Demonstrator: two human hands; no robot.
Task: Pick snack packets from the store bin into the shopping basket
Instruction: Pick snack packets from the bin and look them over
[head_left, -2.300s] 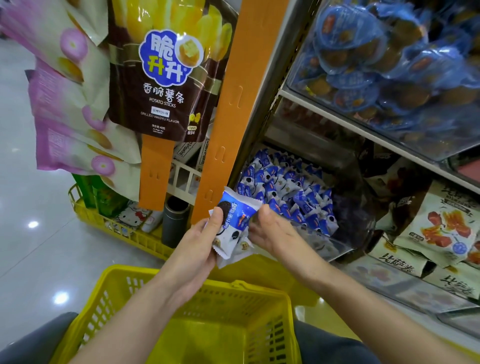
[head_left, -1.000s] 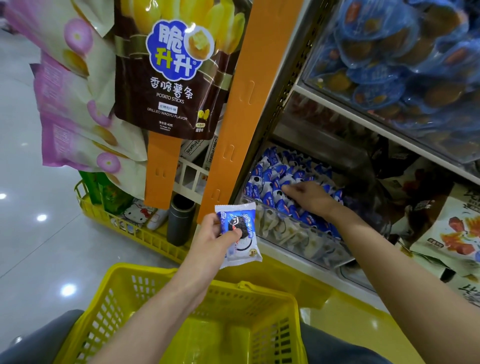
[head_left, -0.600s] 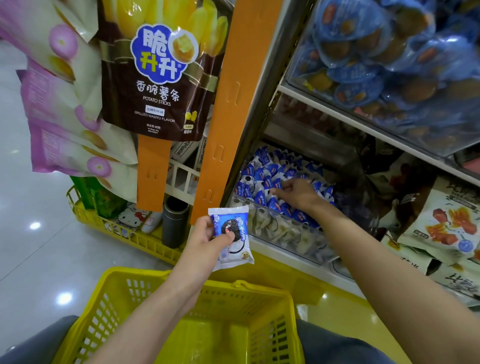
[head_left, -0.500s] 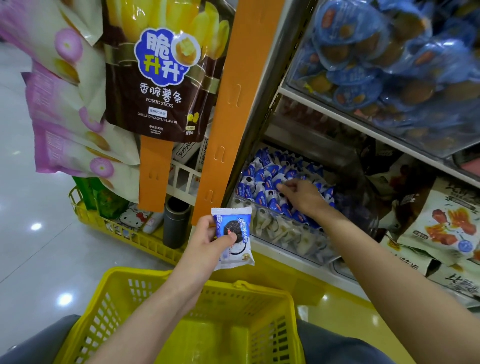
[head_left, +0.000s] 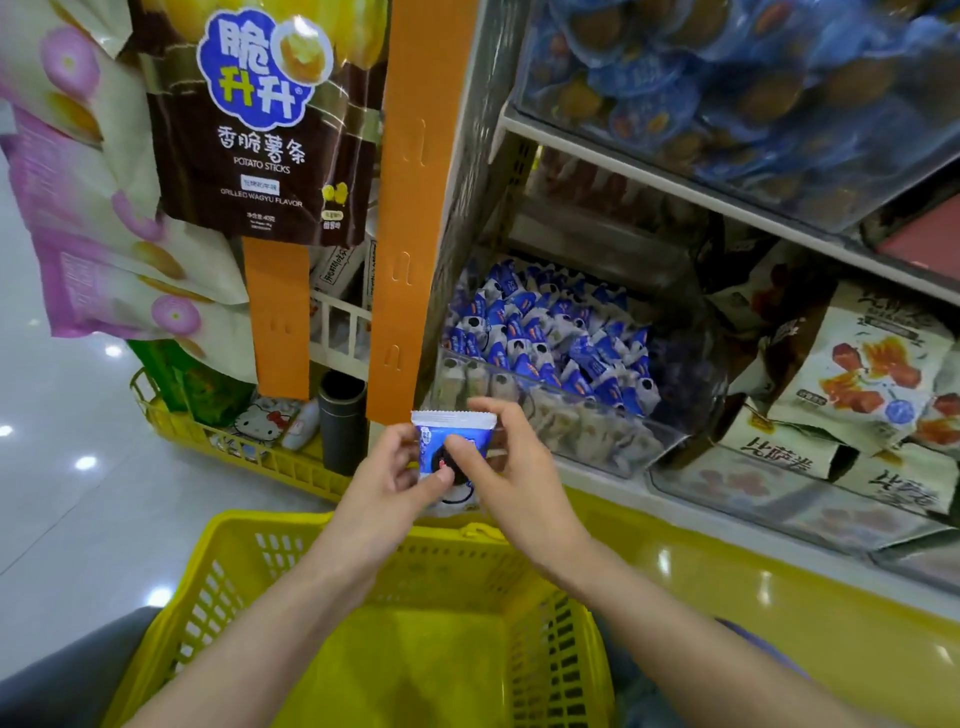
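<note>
Small blue-and-white snack packets fill a clear-fronted store bin on the lower shelf. Both my hands meet in front of the bin, just above the far rim of the yellow shopping basket. My left hand holds a blue-and-white snack packet with its thumb on the front. My right hand pinches the same spot from the right, thumb on the front and fingers behind. A second packet edge shows below the thumbs; I cannot tell which hand holds which. The basket's visible floor is bare.
An orange upright stands left of the bin, hung with a brown potato-stick bag and pink bags. A clear bin of blue-wrapped snacks sits on the shelf above. Bagged snacks lie to the right. A low yellow rack stands at left.
My right hand has left the bin and come back to my left hand, where it now pinches at the packet. My left hand has stayed over the basket's far rim.
</note>
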